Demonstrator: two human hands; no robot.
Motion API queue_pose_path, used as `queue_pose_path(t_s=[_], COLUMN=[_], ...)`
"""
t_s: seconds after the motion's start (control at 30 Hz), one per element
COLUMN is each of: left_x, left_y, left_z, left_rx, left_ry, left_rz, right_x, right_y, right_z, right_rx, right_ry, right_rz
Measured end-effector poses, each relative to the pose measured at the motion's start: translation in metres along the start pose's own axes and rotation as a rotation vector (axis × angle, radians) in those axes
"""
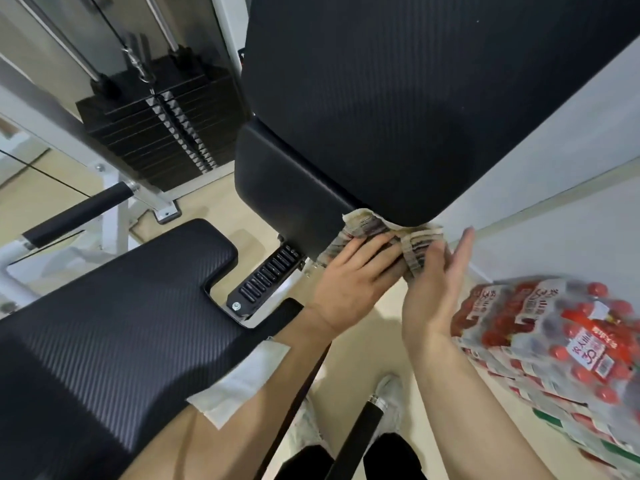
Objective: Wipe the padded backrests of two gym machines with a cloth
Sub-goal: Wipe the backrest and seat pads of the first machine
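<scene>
Left hand (346, 282) flat, pressing the crumpled striped beige cloth (363, 227) on the ribbed black padded backrest (415, 98); right hand (433, 292), straight-fingered, touching it at three o'clock.

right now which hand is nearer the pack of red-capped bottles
Right. The right hand is beside the bottle pack; the left hand lies farther off, on the cloth.

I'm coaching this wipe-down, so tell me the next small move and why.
Probably slide the bunched beige striped cloth up over the black padded backrest. The cloth sits at the pad's lower edge, the left hand lies flat on it, and the right hand is open against its side. The broad pad above has no cloth on it.
</scene>
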State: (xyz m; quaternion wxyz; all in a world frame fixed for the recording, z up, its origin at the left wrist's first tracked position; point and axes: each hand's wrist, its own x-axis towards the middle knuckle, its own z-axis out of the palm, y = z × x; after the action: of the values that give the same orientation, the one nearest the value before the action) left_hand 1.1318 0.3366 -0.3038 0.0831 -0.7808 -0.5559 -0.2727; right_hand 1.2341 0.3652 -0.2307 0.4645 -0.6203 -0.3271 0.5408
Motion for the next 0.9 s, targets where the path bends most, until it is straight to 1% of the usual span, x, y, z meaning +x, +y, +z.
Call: queue_pose_path(t_s=[0.03,0.1,0.17,0.2,0.33,0.4,0.47,0.57,0.63,0.67,0.73,0.77,0.83,0.9], left_x=[-0.004,-0.008,-0.009,-0.010,-0.015,-0.017,-0.022,-0.032,-0.041,-0.045,-0.053,-0.056,-0.054,-0.043], left_y=[-0.002,-0.001,0.004,0.006,0.012,0.013,0.011,0.004,-0.002,-0.004,-0.009,-0.009,-0.008,-0.005], left_z=[0.001,0.001,0.000,0.001,0.004,0.004,0.005,0.007,0.010,0.014,0.022,0.027,0.035,0.036], left_rx=[-0.011,-0.053,-0.069,-0.076,-0.199,-0.250,-0.328,-0.456,-0.542,-0.596,-0.753,-0.851,-1.041,-1.249], left_ry=[0.046,0.095,0.066,0.045,0.056,0.045,-0.030,-0.234,-0.281,-0.276,-0.211,-0.172,-0.095,-0.038], left_rz=[-0.015,-0.158,-0.331,-0.373,-0.417,-0.528,-0.704,-1.007,-1.232,-1.354,-1.561,-1.634,-1.794,-2.034], right_x=[0.004,0.012,0.016,0.019,0.027,0.031,0.029,0.018,0.013,0.013,0.012,0.011,0.012,0.013], right_y=[0.002,0.005,0.010,0.013,0.023,0.032,0.048,0.079,0.092,0.095,0.098,0.097,0.095,0.092], right_z=[0.004,0.020,0.035,0.038,0.035,0.034,0.031,0.031,0.037,0.041,0.045,0.046,0.045,0.041], right_rx=[-0.053,-0.112,-0.111,-0.075,-0.021,0.060,0.086,0.046,0.058,0.095,0.148,0.121,-0.013,-0.107], right_ry=[-0.063,-0.160,-0.137,-0.116,-0.101,-0.065,-0.018,0.003,-0.006,-0.011,-0.028,-0.014,0.038,0.084], right_rz=[-0.042,-0.085,-0.053,-0.021,0.053,0.184,0.330,0.513,0.575,0.598,0.624,0.623,0.657,0.711])
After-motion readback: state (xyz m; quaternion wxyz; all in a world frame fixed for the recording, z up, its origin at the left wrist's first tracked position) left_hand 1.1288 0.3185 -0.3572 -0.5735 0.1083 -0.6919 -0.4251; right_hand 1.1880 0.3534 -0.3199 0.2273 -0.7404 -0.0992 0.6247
